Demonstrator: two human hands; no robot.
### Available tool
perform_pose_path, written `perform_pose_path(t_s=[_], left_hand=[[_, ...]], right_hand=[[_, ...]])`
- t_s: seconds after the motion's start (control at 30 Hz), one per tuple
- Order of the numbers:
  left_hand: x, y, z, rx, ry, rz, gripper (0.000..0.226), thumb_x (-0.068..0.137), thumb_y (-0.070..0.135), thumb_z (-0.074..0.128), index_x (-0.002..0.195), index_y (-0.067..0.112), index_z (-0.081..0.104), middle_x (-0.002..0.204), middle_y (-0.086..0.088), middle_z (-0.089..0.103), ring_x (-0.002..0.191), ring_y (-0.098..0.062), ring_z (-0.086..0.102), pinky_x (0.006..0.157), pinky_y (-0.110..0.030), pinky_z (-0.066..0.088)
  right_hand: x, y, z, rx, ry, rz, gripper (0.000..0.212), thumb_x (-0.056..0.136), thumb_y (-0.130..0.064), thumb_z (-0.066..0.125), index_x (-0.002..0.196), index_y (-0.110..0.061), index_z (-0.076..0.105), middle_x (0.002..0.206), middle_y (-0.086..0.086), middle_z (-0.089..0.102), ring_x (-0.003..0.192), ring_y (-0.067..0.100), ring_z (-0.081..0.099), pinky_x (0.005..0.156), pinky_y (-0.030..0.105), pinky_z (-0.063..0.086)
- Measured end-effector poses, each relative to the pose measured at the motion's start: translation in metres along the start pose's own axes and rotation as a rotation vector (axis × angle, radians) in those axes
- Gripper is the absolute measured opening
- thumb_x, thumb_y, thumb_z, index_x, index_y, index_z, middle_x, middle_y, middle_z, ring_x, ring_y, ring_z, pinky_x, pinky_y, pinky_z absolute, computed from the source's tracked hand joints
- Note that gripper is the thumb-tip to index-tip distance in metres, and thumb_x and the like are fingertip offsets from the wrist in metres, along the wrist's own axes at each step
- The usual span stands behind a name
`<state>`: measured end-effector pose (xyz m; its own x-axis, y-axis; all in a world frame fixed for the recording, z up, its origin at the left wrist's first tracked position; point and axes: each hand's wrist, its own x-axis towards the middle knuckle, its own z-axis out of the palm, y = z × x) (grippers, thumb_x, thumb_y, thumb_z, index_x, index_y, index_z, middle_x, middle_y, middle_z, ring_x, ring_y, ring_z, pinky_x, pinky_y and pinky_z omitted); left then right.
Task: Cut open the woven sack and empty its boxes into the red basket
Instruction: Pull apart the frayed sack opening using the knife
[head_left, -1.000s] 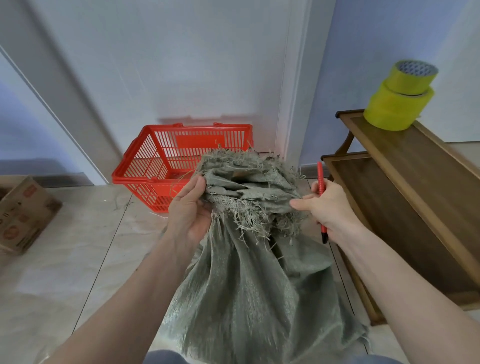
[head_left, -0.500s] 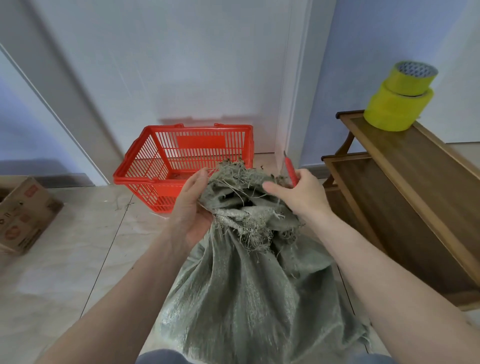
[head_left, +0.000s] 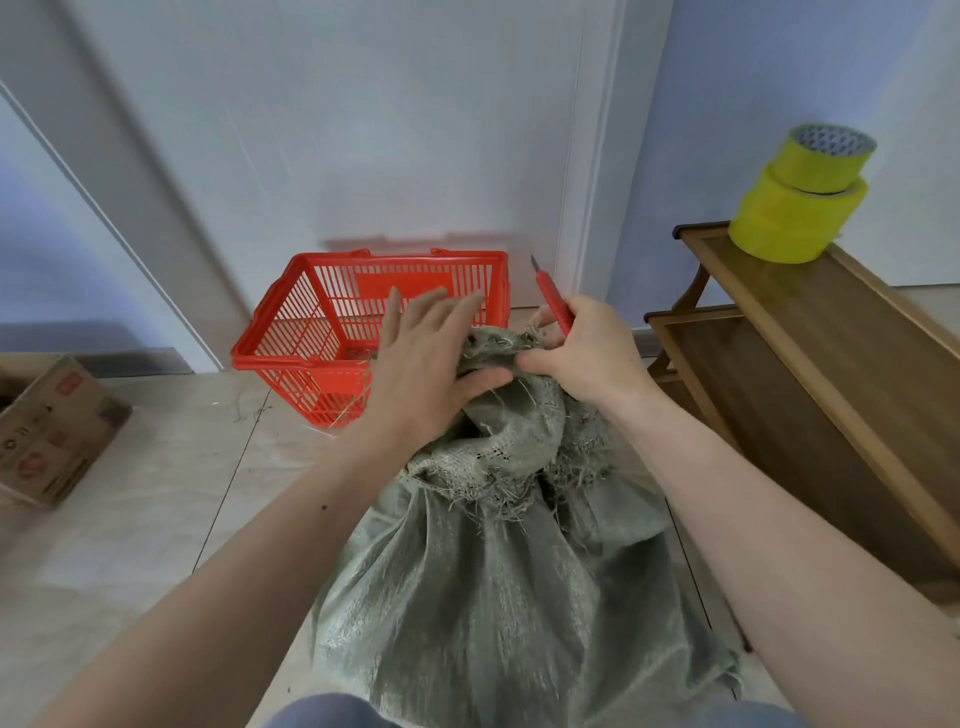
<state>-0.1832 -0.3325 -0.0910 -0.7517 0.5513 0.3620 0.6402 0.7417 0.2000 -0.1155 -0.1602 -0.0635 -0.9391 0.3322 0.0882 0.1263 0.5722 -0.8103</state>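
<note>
Both hands (head_left: 511, 358) work the sack's (head_left: 498, 587) frayed mouth.

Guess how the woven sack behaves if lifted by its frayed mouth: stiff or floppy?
Probably floppy: the woven sack drapes in soft folds and its mouth crumples under the right hand. The frayed edge may shed strands or tear in a grip. Its body bulges on the floor, so contents likely weigh it down; no boxes are visible.

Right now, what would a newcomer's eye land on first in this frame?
Probably the grey-green woven sack in the centre foreground, its frayed mouth pinched by the right hand, which also holds a red utility knife. Behind it, the red basket sits on the floor; yellow tape rolls top the wooden shelf at right.
</note>
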Motion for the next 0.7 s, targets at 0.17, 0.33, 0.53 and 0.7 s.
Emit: perform_pose_path(t_s=[0.17, 0.33, 0.53, 0.7], left_hand=[[0.009, 0.001, -0.006, -0.498, -0.148, -0.123, 0.021, 0.096, 0.004, 0.059, 0.077, 0.0, 0.065, 0.067, 0.007, 0.066, 0.061, -0.003, 0.054, 0.061, -0.025, 0.042], [0.002, 0.006, -0.02, -1.268, -0.124, -0.585, 0.03, 0.104, 0.021, 0.05, 0.094, 0.002, 0.07, 0.079, -0.006, 0.076, 0.069, -0.018, 0.072, 0.068, -0.031, 0.062], [0.004, -0.013, -0.02, -1.706, 0.068, -0.938, 0.03, 0.104, 0.027, 0.048, 0.1, 0.004, 0.067, 0.085, -0.01, 0.076, 0.071, -0.021, 0.075, 0.061, -0.033, 0.062], [0.0, -0.043, -0.015, -1.933, 0.157, -1.043, 0.037, 0.105, 0.029, 0.043, 0.131, 0.008, 0.06, 0.127, -0.014, 0.068, 0.108, -0.028, 0.07, 0.097, -0.046, 0.055]], right_hand=[[-0.003, 0.002, -0.014, -0.002, 0.053, -0.044, 0.041, 0.071, -0.02, 0.087, 0.102, -0.018, 0.061, 0.076, -0.01, 0.06, 0.072, 0.007, 0.06, 0.07, 0.027, 0.046], [-0.01, 0.016, -0.026, -0.071, 0.181, -0.052, 0.032, 0.074, -0.024, 0.085, 0.097, -0.021, 0.063, 0.071, -0.008, 0.063, 0.068, 0.003, 0.06, 0.068, 0.018, 0.047], [-0.014, 0.028, -0.041, 0.033, 0.212, 0.008, 0.032, 0.074, -0.022, 0.086, 0.098, -0.02, 0.065, 0.072, -0.006, 0.064, 0.069, 0.004, 0.061, 0.068, 0.016, 0.044], [-0.02, 0.041, -0.054, 0.054, 0.237, 0.018, 0.029, 0.072, -0.017, 0.087, 0.092, -0.02, 0.066, 0.076, -0.001, 0.071, 0.076, 0.012, 0.069, 0.08, 0.028, 0.054]])
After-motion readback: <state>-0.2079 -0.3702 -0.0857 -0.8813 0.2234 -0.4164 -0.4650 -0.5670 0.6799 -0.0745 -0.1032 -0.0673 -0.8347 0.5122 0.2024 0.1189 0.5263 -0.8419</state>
